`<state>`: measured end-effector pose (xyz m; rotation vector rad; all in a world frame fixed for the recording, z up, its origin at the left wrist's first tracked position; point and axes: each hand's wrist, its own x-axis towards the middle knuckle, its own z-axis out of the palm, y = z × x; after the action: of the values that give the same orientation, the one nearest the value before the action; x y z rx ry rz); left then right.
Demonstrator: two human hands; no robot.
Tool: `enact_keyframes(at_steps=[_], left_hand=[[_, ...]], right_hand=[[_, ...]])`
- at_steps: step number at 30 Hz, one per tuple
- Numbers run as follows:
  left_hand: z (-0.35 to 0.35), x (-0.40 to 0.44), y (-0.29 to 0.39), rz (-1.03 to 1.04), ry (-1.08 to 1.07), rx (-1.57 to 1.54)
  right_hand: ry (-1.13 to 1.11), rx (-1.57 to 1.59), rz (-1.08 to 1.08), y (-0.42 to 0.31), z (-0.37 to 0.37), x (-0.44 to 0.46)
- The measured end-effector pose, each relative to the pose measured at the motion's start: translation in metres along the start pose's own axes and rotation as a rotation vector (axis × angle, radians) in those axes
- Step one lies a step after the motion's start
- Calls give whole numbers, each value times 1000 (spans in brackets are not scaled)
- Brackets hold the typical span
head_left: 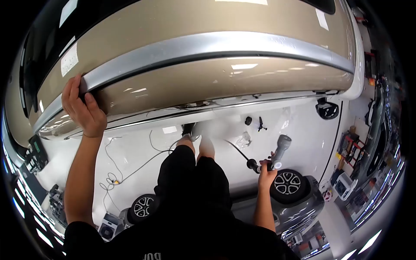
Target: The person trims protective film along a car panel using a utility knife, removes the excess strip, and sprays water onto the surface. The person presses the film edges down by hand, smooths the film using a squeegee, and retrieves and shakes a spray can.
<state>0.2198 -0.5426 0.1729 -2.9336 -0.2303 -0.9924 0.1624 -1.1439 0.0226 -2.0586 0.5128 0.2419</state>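
Note:
Along the top spans a beige car body [173, 80] with a wide silver trim strip [208, 42]. My left hand [86, 108] lies on the body at the left part of the strip, fingers stretched out and thumb apart, touching the surface. On the right, low and away from the car, my right hand [267, 174] is closed around a grey hand-held tool with a flared cylindrical head [282, 145]. A black cord or hose [237, 149] runs from the tool's rear toward my legs. The tool's exact kind does not show clearly.
A dark grey car [286, 214] stands behind me, its wheel [287, 182] close to my right hand. Cables [138, 167] trail over the white floor. Small black parts [261, 124] lie below the beige car. A side mirror [327, 109] sticks out at right.

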Motion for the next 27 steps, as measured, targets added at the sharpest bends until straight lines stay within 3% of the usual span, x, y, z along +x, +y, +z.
enact_keyframes(at_steps=[2, 4, 8, 11, 13, 15, 16, 18, 20, 23, 25, 26, 27], left_hand=[[1, -4, -3, 19, 6, -28], [-9, -6, -12, 100, -25, 38], [-13, -8, -10, 85, -30, -5], [-9, -9, -7, 82, -32, -16], [-7, -10, -13, 70, -29, -42], [2, -11, -22, 124, -5, -53], [2, -10, -24, 154, -6, -60], [-1, -5, -20, 187, -2, -7], [-5, -3, -16, 179, -24, 3], [-5, -2, -22, 204, -24, -68], [-5, -4, -25, 190, -39, -98], [-2, -5, -26, 175, -47, -87], [-2, -4, -30, 162, -53, -72]], right_hand=[[-40, -59, 98, 74, -12, -19], [-159, -286, 330, 137, -23, -57], [-239, -676, 536, 230, -30, -171], [-202, -895, 793, 190, -92, -261], [151, -750, 944, 170, -142, -318], [524, -412, 843, 180, -203, -349], [601, -295, 812, 179, -235, -358], [947, 55, 666, 118, -263, -345], [999, 175, 332, 51, -284, -327], [995, -231, 60, -61, -299, -307], [1048, -62, -60, -134, -318, -302], [940, 148, -61, -175, -318, -299], [945, 105, -85, -190, -324, -301]])
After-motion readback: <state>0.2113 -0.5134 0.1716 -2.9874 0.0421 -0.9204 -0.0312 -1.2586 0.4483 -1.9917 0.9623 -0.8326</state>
